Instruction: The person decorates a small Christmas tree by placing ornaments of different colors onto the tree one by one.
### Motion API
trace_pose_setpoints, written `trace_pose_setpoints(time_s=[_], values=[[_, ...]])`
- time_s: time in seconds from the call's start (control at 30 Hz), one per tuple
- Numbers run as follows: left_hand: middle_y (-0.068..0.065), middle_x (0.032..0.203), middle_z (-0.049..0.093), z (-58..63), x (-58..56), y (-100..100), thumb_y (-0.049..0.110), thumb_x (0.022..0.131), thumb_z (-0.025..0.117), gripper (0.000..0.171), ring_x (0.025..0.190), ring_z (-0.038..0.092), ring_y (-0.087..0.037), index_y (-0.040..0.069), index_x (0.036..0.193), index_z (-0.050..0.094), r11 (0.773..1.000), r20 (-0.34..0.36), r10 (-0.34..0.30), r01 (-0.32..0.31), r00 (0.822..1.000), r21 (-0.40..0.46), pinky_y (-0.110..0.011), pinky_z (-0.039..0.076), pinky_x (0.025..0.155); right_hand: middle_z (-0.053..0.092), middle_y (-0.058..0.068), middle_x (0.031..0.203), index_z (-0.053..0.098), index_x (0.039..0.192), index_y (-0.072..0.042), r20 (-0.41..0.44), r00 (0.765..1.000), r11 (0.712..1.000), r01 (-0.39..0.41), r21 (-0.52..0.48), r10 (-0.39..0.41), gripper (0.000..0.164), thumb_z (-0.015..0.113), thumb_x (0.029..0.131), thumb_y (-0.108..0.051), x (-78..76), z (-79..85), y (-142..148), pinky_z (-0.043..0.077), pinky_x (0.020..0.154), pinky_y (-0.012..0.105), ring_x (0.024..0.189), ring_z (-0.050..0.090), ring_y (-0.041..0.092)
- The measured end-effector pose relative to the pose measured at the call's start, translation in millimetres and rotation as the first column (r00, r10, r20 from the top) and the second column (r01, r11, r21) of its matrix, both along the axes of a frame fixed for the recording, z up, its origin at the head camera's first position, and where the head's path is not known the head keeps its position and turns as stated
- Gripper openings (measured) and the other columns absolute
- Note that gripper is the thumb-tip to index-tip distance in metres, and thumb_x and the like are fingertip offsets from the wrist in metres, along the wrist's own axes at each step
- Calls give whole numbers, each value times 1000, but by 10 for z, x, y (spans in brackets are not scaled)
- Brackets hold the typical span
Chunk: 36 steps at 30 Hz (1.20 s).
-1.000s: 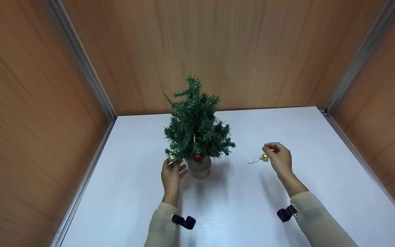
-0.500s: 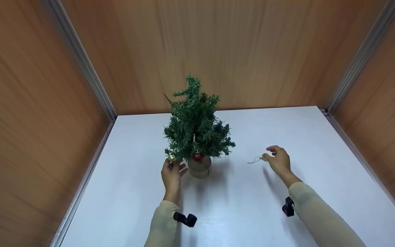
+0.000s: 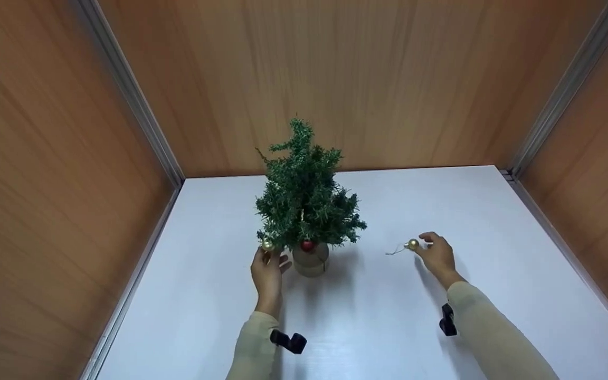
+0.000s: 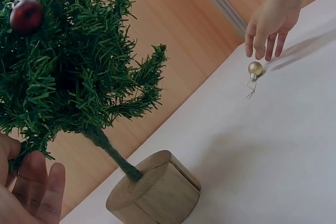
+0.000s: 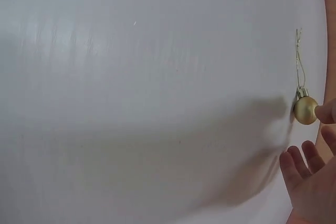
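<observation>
A small artificial Christmas tree (image 3: 304,195) stands in a round wooden base (image 4: 157,190). In the head view, my left hand (image 3: 267,274) is at its lower left branches, beside a gold bauble (image 3: 267,246). Thumb and forefinger pinch a branch tip (image 4: 31,142) in the left wrist view, with the other fingers spread. A red bauble (image 3: 307,245) hangs at the tree's lower front. Another gold bauble (image 5: 305,109) lies on the table at the right, its string loop stretched out. My right hand (image 3: 437,257) is beside it, thumb right at the ball and fingers extended apart.
The white table (image 3: 367,327) is bounded by a wood-grain panel (image 3: 367,84) at the back and panels on both sides. Grey metal strips (image 3: 124,89) run along the corners. A black wrist camera (image 3: 289,342) sits on the left sleeve.
My right hand has come down close to the gold bauble on the table, passed over it, then drawn slightly right. My left hand stays at the branch. The head view has shifted a little.
</observation>
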<state>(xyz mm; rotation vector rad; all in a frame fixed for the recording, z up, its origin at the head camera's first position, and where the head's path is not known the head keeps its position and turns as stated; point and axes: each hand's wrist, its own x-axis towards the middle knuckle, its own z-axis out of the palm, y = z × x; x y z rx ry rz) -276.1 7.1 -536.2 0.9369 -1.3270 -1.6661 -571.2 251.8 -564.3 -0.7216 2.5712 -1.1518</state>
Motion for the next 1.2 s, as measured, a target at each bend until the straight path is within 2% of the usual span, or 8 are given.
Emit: trace_pose_setpoints(time_s=[0.1,0.33,0.5,0.77,0.87,1.03,1.2], values=[[-21,122,61,-14,-1,2,20,103,54,33,86,65,-18,3,131,55,1000,0,8,-8,1000,-11,-34,61,78,48,31,135,52,132,4,-21,999,1000,-25,4,25,45,64,96,-20,-36,-40,-15,47,101,54,126,48,47],[-20,121,62,-14,6,-17,17,102,55,32,82,65,-15,2,130,56,1000,4,18,-18,1000,-24,-33,61,76,50,31,130,56,130,4,-82,991,995,-103,10,103,39,62,95,-12,-50,-80,-49,50,96,55,121,51,48],[-20,119,63,6,11,-35,14,102,55,32,80,64,-13,0,130,55,1000,-3,17,-17,1000,-17,-35,62,77,56,28,121,60,125,3,-142,985,995,-92,39,97,35,62,92,-7,-58,-99,-83,53,90,53,113,57,44],[-17,114,65,33,-10,-75,15,102,55,28,88,66,-24,2,127,58,999,53,25,-23,998,-33,-33,61,75,61,26,121,59,131,0,-160,983,996,-79,43,85,39,62,92,-5,-85,-126,-115,55,81,46,106,63,39],[-18,115,66,36,-12,-79,14,102,55,28,88,66,-25,3,127,59,999,64,24,-22,998,-36,-33,61,75,63,24,119,59,131,-1,-160,983,996,-79,52,86,40,62,91,-3,-72,-134,-124,55,80,44,105,63,36],[-17,117,66,47,-15,-92,12,101,54,27,89,65,-25,4,127,59,999,73,25,-23,997,-24,-33,61,75,63,23,115,63,124,1,-127,989,995,-74,60,81,32,62,92,-3,-35,-127,-141,56,82,42,105,62,36],[-17,118,67,52,-13,-123,12,102,54,25,94,65,-31,4,125,60,999,75,30,-28,997,-27,-33,60,76,66,22,113,65,119,2,-107,991,997,-74,36,77,26,61,93,-3,-31,-106,-163,57,78,36,102,64,33]])
